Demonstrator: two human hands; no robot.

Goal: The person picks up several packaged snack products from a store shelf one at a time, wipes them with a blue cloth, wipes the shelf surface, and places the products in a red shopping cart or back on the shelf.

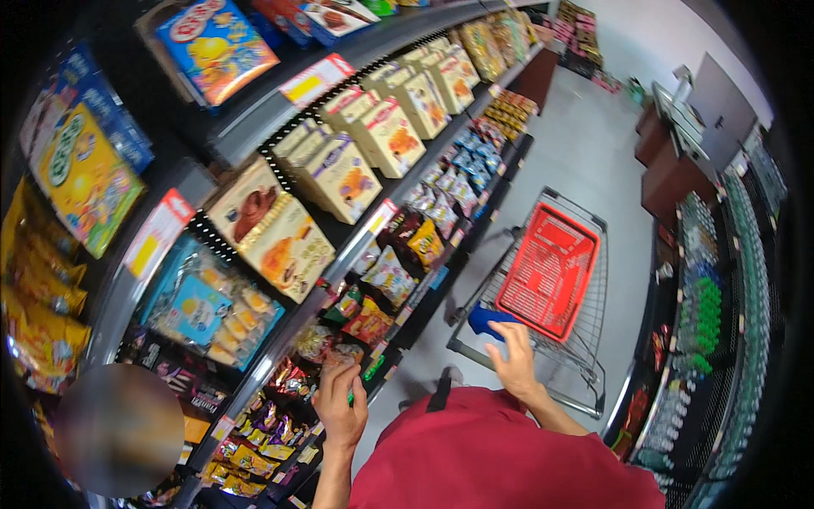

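My left hand [341, 404] is stretched over the lower shelf on the left, with its fingertips at a clear-wrapped snack pack [344, 353]. Whether the fingers grip this pack is not plain. Above the near end of a metal shopping cart [598, 372] is my right hand [514, 364], fingers apart and seemingly empty. It is beside a blue piece [491, 323] at the cart's handle end. A red plastic basket [550, 273] lies in the cart, with nothing visible inside it.
Boxed biscuits [340, 178] and bagged sweets [394, 277] fill the left shelves. Bottles with green caps [699, 305] line the right shelf. Farther along the grey aisle floor [566, 137] stands a brown counter [664, 168]. A blurred disc covers the lower left.
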